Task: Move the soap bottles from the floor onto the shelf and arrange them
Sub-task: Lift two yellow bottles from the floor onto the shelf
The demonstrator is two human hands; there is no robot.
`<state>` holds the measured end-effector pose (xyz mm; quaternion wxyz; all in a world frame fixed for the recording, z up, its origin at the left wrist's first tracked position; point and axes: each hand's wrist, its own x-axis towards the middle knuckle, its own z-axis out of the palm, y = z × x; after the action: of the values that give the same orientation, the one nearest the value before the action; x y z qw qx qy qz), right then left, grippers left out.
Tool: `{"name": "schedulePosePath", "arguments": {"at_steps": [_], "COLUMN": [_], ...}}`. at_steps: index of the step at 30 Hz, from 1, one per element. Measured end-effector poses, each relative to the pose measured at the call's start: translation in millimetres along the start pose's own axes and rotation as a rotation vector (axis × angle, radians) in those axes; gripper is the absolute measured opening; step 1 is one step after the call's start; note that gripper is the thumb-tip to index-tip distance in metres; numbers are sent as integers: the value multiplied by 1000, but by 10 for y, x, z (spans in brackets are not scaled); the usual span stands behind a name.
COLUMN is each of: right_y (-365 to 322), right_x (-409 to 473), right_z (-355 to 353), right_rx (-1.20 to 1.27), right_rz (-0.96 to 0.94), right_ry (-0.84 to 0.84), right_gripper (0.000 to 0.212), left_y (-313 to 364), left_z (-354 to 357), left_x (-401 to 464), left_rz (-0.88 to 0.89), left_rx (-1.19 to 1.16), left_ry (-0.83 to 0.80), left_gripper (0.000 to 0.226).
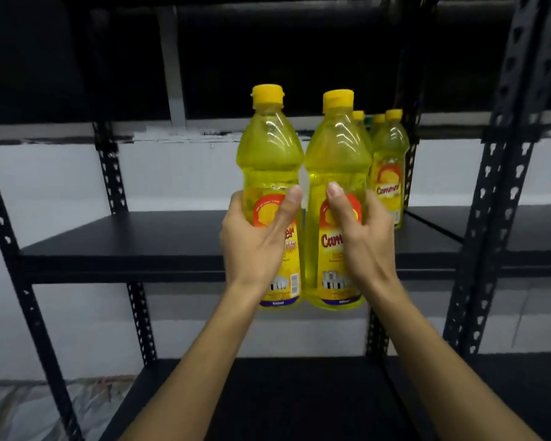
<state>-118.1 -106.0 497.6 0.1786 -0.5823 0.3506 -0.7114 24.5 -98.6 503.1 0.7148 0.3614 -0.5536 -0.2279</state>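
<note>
Two yellow soap bottles are held up side by side in the head view, in front of a black metal shelf unit. The left hand (pixel 255 237) grips the left bottle (pixel 269 173) around its label, thumb laid across the front and the other fingers wrapped round the far side. The right hand (pixel 360 230) grips the right bottle (pixel 336 167) the same way, thumb up along the label, fingers curled round its right side. Both bottles stand upright with yellow caps on top, their sides touching or very nearly so; their bases hang below the front edge of the middle shelf board (pixel 134 240), so neither rests on it.

Behind the right bottle, at the right end of that board, more yellow bottles (pixel 390 173) of the same kind stand upright in a tight group beside a perforated upright post (pixel 409 173); how many are there cannot be told, as some are hidden. A lower shelf board (pixel 299 396) lies under the forearms. Behind the unit is a white wall (pixel 172 173). At bottom left, crumpled pale plastic sheeting (pixel 39 405) lies on the floor.
</note>
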Motion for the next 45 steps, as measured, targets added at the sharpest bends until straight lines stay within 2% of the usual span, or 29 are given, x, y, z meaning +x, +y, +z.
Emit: {"name": "schedulePosePath", "arguments": {"at_steps": [4, 8, 11, 15, 22, 27, 30, 32, 33, 36, 38, 42, 45], "right_y": [-28, 138, 373, 603, 807, 908, 810, 741, 696, 527, 446, 578, 820], "right_x": [418, 649, 710, 793, 1014, 1093, 1104, 1087, 1072, 1093, 1174, 1351, 1448], "right_z": [149, 249, 316, 354, 362, 358, 271, 208, 186, 240, 349, 554, 598], "right_rx": [-42, -93, -147, -180, -186, -186, -243, -353, -404, -551, -679, -826, -884], "right_rz": [-66, -40, 7, 23, 20, 84, 135, 56, -28, -351, -520, -622, -670], "right_ry": [26, 53, 64, 84, 37, -44, -137, -121, -78, 54, 111, 143, 157], "right_gripper": [44, 54, 75, 65, 68, 97, 95, 87, 85, 72, 64, 58, 58], "left_y": [1, -151, -367, -609, -804, -850, -839, -797, -756, -519, -433, -581, -776], "left_z": [138, 204, 238, 310, 413, 424, 372, 324, 303, 286, 346, 501, 574], "left_x": [462, 729, 816, 940, 1105, 1165, 1190, 1195, 1195, 1240, 1340, 1524, 1629], "left_rz": [83, 84, 51, 18, 38, 29, 3, 60, 147, 551, 705, 754, 794], "left_rx": [22, 104, 162, 171, 159, 198, 270, 378, 435, 619, 727, 756, 711], "left_ry": [18, 9, 5, 2, -54, -60, -112, -101, -60, 87, 81, -23, -13], "left_gripper": [45, 45, 48, 50, 52, 54, 74, 89, 89, 70, 60, 56, 54]}}
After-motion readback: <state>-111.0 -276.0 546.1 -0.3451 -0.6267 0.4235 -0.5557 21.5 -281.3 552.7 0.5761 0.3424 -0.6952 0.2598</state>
